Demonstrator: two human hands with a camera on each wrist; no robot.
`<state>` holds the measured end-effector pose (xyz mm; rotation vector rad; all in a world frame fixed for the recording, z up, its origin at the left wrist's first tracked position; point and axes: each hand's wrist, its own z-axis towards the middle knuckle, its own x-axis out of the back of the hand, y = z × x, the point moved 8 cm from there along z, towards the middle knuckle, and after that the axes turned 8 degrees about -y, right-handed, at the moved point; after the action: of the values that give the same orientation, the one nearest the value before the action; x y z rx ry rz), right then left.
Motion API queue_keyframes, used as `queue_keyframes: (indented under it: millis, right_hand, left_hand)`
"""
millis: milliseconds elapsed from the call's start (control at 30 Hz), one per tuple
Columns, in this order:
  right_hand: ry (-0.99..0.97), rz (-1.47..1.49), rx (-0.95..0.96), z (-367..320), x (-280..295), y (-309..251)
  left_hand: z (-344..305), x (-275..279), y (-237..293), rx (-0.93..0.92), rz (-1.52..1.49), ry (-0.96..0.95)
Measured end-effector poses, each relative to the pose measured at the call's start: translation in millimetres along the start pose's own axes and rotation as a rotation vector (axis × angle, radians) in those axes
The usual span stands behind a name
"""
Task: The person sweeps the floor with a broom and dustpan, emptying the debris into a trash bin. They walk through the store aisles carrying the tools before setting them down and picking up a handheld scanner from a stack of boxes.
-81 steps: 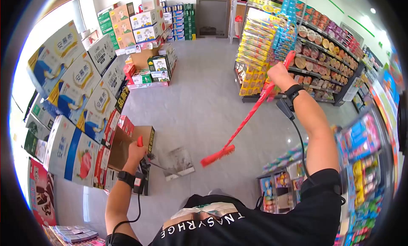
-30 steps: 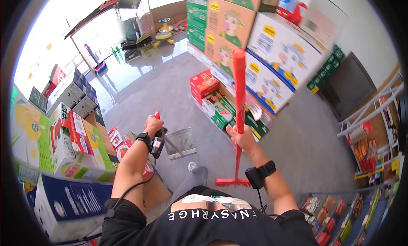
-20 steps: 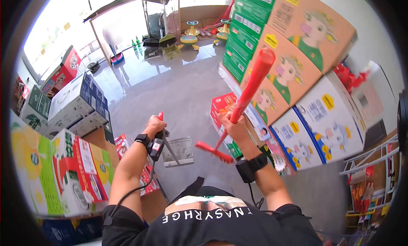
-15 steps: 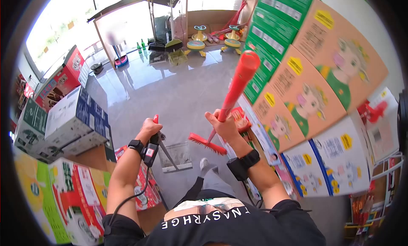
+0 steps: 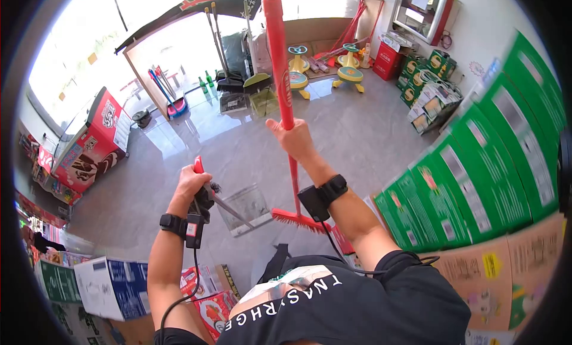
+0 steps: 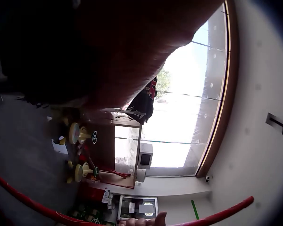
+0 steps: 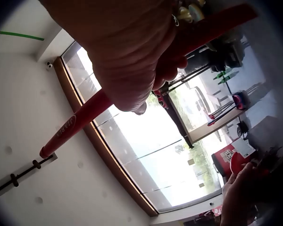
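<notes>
In the head view my right hand (image 5: 296,141) grips the red broom handle (image 5: 280,59), its thumb raised along it. The handle stands nearly upright, the red brush head (image 5: 301,220) low beside the dustpan. My left hand (image 5: 192,184) holds the red-ended handle of the long-handled dustpan (image 5: 245,208), whose pan is close to the floor. From the right wrist view, my right hand (image 7: 127,56) wraps round the broom handle (image 7: 80,120). The left wrist view shows my left hand (image 6: 132,42) dark and close, its fingers hidden.
Green cartons (image 5: 476,166) are stacked on the right. At the left stand a red freezer (image 5: 89,151) and blue-white boxes (image 5: 113,285). Across the grey floor (image 5: 220,142) are yellow ride-on toys (image 5: 348,77), other brooms (image 5: 220,47) and green bottles (image 5: 205,81).
The view has swung from the shelves towards the window side, and the green cartons now fill the right. Both hands keep hold of broom and dustpan; the broom handle stands more upright than half a second ago.
</notes>
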<state>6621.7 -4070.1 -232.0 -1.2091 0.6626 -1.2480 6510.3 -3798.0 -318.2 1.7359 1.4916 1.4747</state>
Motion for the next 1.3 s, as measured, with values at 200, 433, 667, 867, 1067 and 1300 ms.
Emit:
queue_keyframes:
  millis: [200, 433, 667, 867, 1067, 1300]
  right_hand:
    - [0.215, -0.130, -0.081, 124.7, 57.0, 89.2]
    - [0.662, -0.114, -0.300, 157.6, 189.7, 159.0]
    - [0.972, 0.005, -0.276, 151.3, 258.2, 202.5]
    - [1.120, 0.054, -0.257, 208.2, 322.9, 267.9]
    - [1.172, 0.032, -0.388, 302.0, 383.9, 310.0]
    - [1.059, -0.022, -0.442, 446.0, 436.7, 353.4]
  left_hand:
    - [147.0, 5.9, 26.2, -0.157, 0.172, 0.025]
    - [340.2, -1.6, 130.9, -0.271, 0.379, -0.204]
    - [453.1, -66.2, 250.9, -0.537, 0.963, -0.191]
    - [568.0, -114.3, 357.9, -0.775, 1.100, -0.238]
    - [662.8, -156.0, 477.9, -0.862, 1.155, -0.376]
    - [771.6, -221.4, 577.7, -0.995, 1.274, -0.398]
